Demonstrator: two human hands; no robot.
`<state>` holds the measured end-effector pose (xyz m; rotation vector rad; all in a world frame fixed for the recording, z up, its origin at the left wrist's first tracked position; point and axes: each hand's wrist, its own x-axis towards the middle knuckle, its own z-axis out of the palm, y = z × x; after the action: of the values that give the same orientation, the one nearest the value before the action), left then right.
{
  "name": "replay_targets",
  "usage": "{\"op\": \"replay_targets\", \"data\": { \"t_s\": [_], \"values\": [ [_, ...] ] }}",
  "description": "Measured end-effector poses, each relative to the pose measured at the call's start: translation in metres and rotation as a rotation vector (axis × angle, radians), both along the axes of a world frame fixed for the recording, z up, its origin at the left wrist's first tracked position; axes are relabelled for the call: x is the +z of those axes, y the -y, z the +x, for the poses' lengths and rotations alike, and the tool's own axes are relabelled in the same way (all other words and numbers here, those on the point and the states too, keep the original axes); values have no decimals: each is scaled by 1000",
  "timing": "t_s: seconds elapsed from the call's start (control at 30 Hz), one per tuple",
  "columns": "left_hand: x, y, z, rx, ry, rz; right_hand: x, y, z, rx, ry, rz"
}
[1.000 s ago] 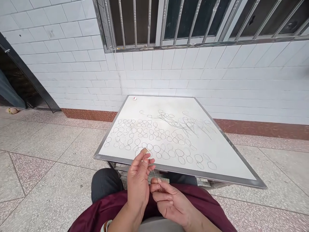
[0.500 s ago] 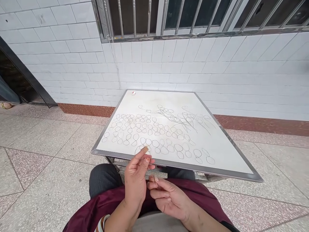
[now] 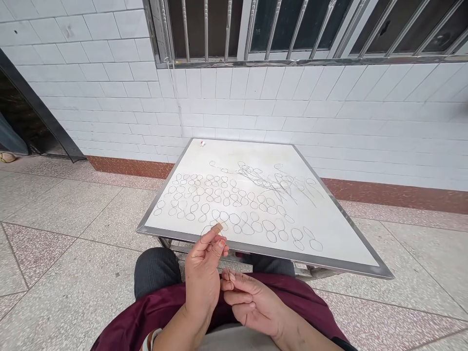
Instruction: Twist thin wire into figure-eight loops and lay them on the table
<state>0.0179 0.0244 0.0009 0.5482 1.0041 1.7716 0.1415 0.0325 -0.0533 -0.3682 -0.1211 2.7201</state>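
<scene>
Right hand (image 3: 252,302) shifted closer beneath left hand (image 3: 204,273).
Both clamp thin wire (image 3: 201,235) by the surface's (image 3: 345,236) near edge; loop projects left, long axis unclear.

Looks like a porch or passage along a building, doubling as a small handwork spot; home or business, can't tell. Cues: white tiled wall (image 3: 256,105) with a reddish-brown skirting band (image 3: 135,168) at its foot; window (image 3: 287,24) fitted with shiny metal bars (image 3: 206,29), bars on this side, so likely the outer face. Speckled terrazzo-type floor (image 3: 91,282), pale with pinkish sections. Dark-framed doorway (image 3: 18,105) at far left, interior dim. Work side: white-topped table (image 3: 340,231) with grey edging near the wall, bent wire pieces (image 3: 271,184) spread over it, one person seated there.
</scene>
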Motion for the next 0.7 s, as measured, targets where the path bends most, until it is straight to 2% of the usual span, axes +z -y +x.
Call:
{"op": "replay_targets", "data": {
  "t_s": [0.17,0.27,0.5,0.7],
  "values": [
    [10,3,-2,19,85,21,5,3,-1,-34,42,73],
    [16,4,-6,37,174,40,11,9,-2,-127,85,196],
    [28,7,-13,22,410,-31,17,16,-6,-489,389,817],
    [31,14,-6,-62,455,-54,22,7,-14,-760,422,1248]
  ]
}}
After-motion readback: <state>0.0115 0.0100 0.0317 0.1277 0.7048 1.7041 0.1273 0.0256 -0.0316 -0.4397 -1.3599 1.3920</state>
